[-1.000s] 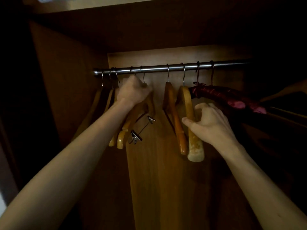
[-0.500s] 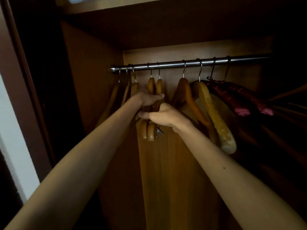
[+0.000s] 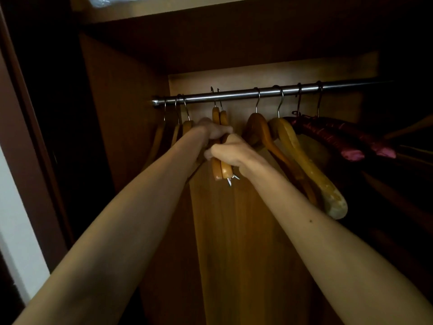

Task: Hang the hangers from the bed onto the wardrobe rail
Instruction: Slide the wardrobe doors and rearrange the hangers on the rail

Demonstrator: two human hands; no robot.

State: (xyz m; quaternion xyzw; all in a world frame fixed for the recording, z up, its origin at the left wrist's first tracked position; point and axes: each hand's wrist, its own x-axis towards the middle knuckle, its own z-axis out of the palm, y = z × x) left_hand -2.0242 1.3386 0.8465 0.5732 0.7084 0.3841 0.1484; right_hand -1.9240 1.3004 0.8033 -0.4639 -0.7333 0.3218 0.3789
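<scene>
A metal rail [image 3: 236, 94] runs across the wardrobe. Two wooden clip hangers [image 3: 221, 168] hang side by side from it near the middle, their hooks raised over the rail. My left hand [image 3: 214, 131] grips their upper part, and my right hand [image 3: 228, 152] grips them lower down, just above their bottom ends and a metal clip [image 3: 230, 180]. Three wooden hangers [image 3: 178, 130] hang at the rail's left end. Two more wooden hangers [image 3: 297, 146] hang to the right.
Two dark red padded hangers [image 3: 328, 134] hang at the rail's right end. The wardrobe side wall [image 3: 121, 113] stands close on the left, and a shelf [image 3: 164, 5] lies above. The wooden back panel [image 3: 246, 231] fills the space below the rail.
My right hand left the big wooden hanger on the right and came over to the clip hangers beside my left hand. Both hands now hold the pair, whose hooks have risen on the rail.
</scene>
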